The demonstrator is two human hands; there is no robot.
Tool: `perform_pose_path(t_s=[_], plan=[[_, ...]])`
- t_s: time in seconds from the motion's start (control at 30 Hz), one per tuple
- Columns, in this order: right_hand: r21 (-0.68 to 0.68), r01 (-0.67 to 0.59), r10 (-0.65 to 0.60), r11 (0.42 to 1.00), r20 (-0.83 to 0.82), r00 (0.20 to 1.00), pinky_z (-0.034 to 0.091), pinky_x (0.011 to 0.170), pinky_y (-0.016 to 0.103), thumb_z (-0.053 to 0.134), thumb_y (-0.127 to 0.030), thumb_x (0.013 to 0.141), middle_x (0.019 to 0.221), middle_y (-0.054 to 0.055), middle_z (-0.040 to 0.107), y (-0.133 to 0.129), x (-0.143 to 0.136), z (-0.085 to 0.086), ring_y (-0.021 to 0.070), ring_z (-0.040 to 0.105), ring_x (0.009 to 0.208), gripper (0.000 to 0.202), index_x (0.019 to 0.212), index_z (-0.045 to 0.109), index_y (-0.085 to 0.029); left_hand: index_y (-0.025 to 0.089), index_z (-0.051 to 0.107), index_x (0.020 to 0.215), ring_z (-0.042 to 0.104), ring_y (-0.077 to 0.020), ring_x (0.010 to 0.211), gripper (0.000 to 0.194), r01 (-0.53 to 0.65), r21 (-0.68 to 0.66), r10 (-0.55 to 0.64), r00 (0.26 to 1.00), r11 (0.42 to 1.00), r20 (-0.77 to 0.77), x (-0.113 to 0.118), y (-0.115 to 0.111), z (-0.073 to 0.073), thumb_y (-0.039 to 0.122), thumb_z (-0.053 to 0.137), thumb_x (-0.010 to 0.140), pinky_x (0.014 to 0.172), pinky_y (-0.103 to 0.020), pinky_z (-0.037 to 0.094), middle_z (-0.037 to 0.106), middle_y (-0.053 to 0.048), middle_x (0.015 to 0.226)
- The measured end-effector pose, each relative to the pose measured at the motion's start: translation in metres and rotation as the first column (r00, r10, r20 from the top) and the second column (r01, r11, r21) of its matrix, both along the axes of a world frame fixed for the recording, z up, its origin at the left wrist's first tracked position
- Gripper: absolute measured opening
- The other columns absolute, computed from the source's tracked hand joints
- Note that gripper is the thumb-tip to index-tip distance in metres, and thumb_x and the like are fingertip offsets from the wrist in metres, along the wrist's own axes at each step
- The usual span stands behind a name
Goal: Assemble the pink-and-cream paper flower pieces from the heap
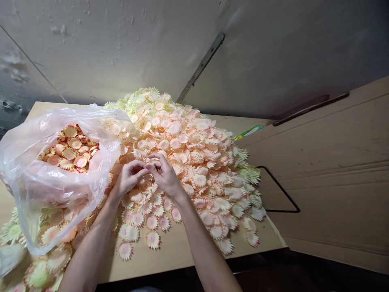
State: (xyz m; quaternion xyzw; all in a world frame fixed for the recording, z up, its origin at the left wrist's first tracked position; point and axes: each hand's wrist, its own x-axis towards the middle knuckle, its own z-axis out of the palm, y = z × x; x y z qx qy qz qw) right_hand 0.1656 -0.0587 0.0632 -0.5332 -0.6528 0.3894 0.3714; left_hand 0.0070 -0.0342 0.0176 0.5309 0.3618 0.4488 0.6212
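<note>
My left hand [131, 175] and my right hand [162, 173] meet at the fingertips over a large heap of pale pink and cream petal discs [197, 158]. Both are pinched closed; whatever sits between the fingertips is too small to make out. Left of my hands, an open translucent plastic bag [103, 162] holds smaller yellow discs with red edges [73, 149]. Loose discs [152, 240] lie on the wooden table below my wrists.
The heap spreads over the wooden table [146, 265]. A grey wall [136, 52] with a metal strip [202, 65] stands behind. Cardboard [331, 174] and a black wire frame [282, 190] are at the right, near a green packet [248, 132]. More discs lie at the lower left.
</note>
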Motion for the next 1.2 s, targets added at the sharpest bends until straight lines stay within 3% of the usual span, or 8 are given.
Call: perform_pose_path(t_s=[0.13,0.27,0.5,0.63,0.83,1.0,1.2], plan=[[0.011,-0.018,0.017,1.000,0.084,0.996,0.050,0.074,0.029,0.060,-0.040,0.094,0.090,0.002,0.064,-0.004,0.003,0.008,0.0165,0.062,0.079,0.040,0.130,0.051,-0.025,0.016,0.060,0.084,0.054,-0.0135,0.073,0.030,-0.045,0.100,0.052,0.996,0.994,-0.070,0.003,0.000,0.003,0.046,0.066,0.086,0.069,-0.024,0.046,0.060,-0.002,0.081],[0.007,-0.035,0.035,0.999,0.029,0.999,0.054,0.083,0.031,0.055,-0.030,0.096,0.103,0.006,0.070,-0.008,0.006,0.010,0.0181,0.068,0.094,0.041,0.136,0.049,-0.025,0.016,0.059,0.086,0.050,-0.0110,0.065,0.032,-0.044,0.023,0.046,0.997,0.999,-0.055,0.004,-0.002,0.002,0.048,0.064,0.087,0.062,-0.022,0.043,0.056,0.000,0.074],[0.077,0.121,-0.123,0.990,0.021,0.992,0.056,0.081,0.031,0.065,-0.030,0.088,0.093,0.004,0.074,-0.007,0.006,0.007,0.0178,0.073,0.081,0.026,0.111,0.058,-0.022,0.014,0.072,0.091,0.066,-0.0181,0.082,0.032,-0.062,0.019,0.063,0.997,0.998,-0.035,0.002,-0.002,-0.001,0.044,0.075,0.079,0.074,-0.027,0.052,0.072,-0.008,0.091],[0.074,0.097,-0.100,0.993,0.040,0.994,0.056,0.083,0.032,0.061,-0.032,0.092,0.090,0.003,0.075,-0.008,0.005,0.008,0.0184,0.074,0.083,0.024,0.113,0.056,-0.023,0.015,0.076,0.088,0.069,-0.0212,0.090,0.027,-0.061,0.101,0.063,0.998,0.993,-0.021,-0.001,-0.001,0.001,0.041,0.078,0.078,0.083,-0.030,0.054,0.075,-0.010,0.096],[0.046,0.031,-0.036,0.998,0.103,0.994,0.056,0.083,0.032,0.059,-0.031,0.093,0.102,0.006,0.076,-0.012,0.004,0.011,0.0204,0.074,0.094,0.032,0.125,0.056,-0.024,0.017,0.078,0.084,0.071,-0.0220,0.085,0.023,-0.135,0.203,0.147,0.988,0.970,-0.041,0.001,0.000,-0.002,0.040,0.076,0.080,0.082,-0.033,0.056,0.077,-0.010,0.092],[0.074,0.105,-0.112,0.992,0.111,0.987,0.055,0.078,0.031,0.068,-0.030,0.087,0.087,0.004,0.077,-0.009,0.001,0.011,0.0194,0.074,0.081,0.030,0.115,0.060,-0.022,0.017,0.078,0.089,0.073,-0.0227,0.082,0.024,-0.143,0.198,0.165,0.982,0.970,-0.096,0.004,-0.002,-0.007,0.039,0.072,0.083,0.080,-0.034,0.057,0.079,-0.009,0.090],[0.092,0.200,-0.204,0.975,0.034,0.978,0.053,0.073,0.030,0.078,-0.040,0.079,0.073,0.000,0.073,-0.007,-0.001,0.004,0.0176,0.070,0.069,0.032,0.099,0.061,-0.022,0.016,0.075,0.085,0.070,-0.0203,0.078,0.021,-0.145,0.167,0.165,0.980,0.975,-0.114,0.004,-0.005,0.000,0.037,0.070,0.083,0.075,-0.029,0.055,0.077,-0.007,0.085]])
